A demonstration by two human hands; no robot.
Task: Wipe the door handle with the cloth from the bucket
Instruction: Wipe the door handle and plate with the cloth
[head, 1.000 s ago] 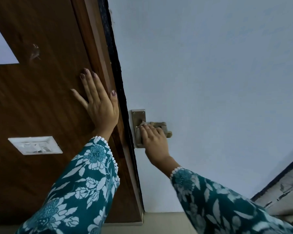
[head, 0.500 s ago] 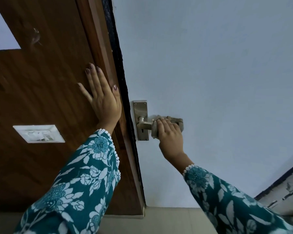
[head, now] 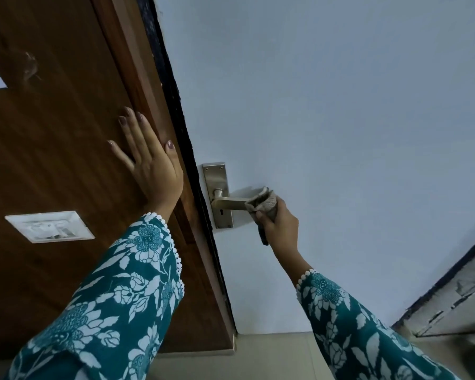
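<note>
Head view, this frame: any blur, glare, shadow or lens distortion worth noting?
Head view: dim, even light; no glare on the handle; a soft shadow above the cloth; wide-angle lens makes the door edge slant; right hand and left hand look sharp.

Right hand [head: 280, 223] gripping cloth [head: 263, 202] on door handle [head: 228, 202], left hand [head: 151, 163] flat on wood panel [head: 52, 149]

We cannot see the door handle [head: 229, 202] free end: cloth [head: 263, 202] covers it. Right hand [head: 281, 224] fingers wrap out of sight. Both sleeves cut off at 6 o'clock edge.
</note>
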